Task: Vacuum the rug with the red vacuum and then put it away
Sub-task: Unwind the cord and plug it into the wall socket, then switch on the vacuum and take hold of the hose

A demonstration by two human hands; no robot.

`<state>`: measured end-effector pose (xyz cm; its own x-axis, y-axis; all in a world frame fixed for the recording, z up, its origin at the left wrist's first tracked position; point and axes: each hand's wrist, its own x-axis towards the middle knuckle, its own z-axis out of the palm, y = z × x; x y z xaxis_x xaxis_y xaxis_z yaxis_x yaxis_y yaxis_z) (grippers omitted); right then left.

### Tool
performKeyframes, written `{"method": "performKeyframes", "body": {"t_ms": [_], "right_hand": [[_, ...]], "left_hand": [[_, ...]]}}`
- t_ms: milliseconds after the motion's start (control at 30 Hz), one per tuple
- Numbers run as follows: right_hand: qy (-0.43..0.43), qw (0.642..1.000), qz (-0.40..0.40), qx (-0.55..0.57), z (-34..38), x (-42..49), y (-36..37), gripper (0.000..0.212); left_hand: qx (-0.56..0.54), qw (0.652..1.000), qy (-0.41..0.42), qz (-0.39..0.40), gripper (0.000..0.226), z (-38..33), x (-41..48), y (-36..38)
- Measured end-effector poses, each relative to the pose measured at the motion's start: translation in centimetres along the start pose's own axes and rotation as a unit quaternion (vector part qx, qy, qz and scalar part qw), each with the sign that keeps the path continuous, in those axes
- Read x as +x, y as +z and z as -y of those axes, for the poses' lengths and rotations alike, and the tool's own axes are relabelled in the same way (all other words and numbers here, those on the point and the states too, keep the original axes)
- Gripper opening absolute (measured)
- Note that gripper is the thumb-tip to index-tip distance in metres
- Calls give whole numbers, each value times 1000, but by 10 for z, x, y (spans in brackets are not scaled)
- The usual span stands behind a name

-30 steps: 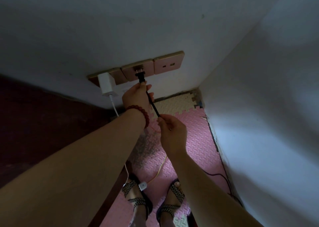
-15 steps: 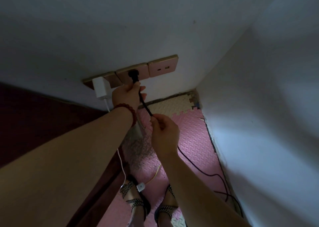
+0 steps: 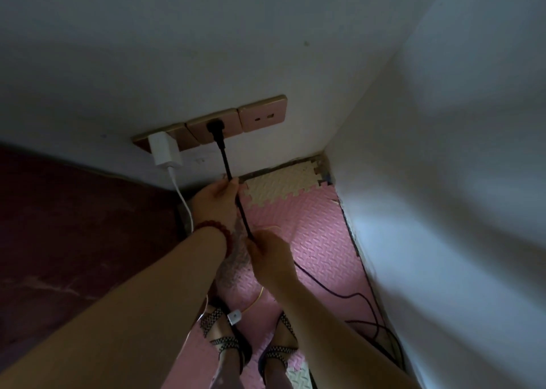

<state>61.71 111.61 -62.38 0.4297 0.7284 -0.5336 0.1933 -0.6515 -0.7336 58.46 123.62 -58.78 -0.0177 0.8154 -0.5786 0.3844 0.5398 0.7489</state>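
Observation:
The vacuum's black plug (image 3: 214,129) sits in the middle rose-gold wall socket (image 3: 212,128). Its black cord (image 3: 229,167) runs down from the plug through both hands. My left hand (image 3: 214,201), with a red bead bracelet at the wrist, pinches the cord a little below the plug. Lower on the cord, my right hand (image 3: 270,254) is closed around it. Beyond that hand the cord trails across the pink foam floor mat (image 3: 313,240) toward the right wall. The red vacuum itself is out of view.
A white charger (image 3: 164,150) with a white cable fills the left socket; the right socket (image 3: 263,116) is free. A dark red surface (image 3: 74,226) lies at left. White walls meet in a corner at right. My sandalled feet (image 3: 251,344) stand on the mat beside a yellow wire.
The plug went into the middle socket. My left hand let go of the plug and slid down the cord, away from the wall. My right hand stayed on the cord.

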Motion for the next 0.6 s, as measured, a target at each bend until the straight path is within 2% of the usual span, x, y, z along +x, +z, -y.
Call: {"method": "performKeyframes", "body": {"t_ms": [67, 167, 267, 333, 400, 500, 600], "right_hand": [[-3, 999, 3, -34, -26, -17, 3, 20], [19, 998, -1, -57, -50, -39, 0, 33], [25, 998, -38, -43, -51, -51, -4, 38], [18, 998, -54, -33, -49, -56, -5, 32], [19, 998, -52, -27, -47, -58, -6, 25], [9, 999, -38, -38, -51, -64, -6, 30], [39, 995, -7, -91, -68, -80, -2, 49]], "left_hand": [[-4, 1000, -1, -5, 31, 3, 1, -1], [-13, 999, -20, 31, 15, 8, -2, 1], [61, 995, 0, 84, 11, 24, -21, 4], [115, 987, -11, 115, 8, 40, -45, 3], [118, 984, -19, 131, 15, 57, -65, 2], [110, 988, -23, 107, 17, 68, -80, -3], [153, 984, 11, 93, 18, 70, -82, -13]]}}
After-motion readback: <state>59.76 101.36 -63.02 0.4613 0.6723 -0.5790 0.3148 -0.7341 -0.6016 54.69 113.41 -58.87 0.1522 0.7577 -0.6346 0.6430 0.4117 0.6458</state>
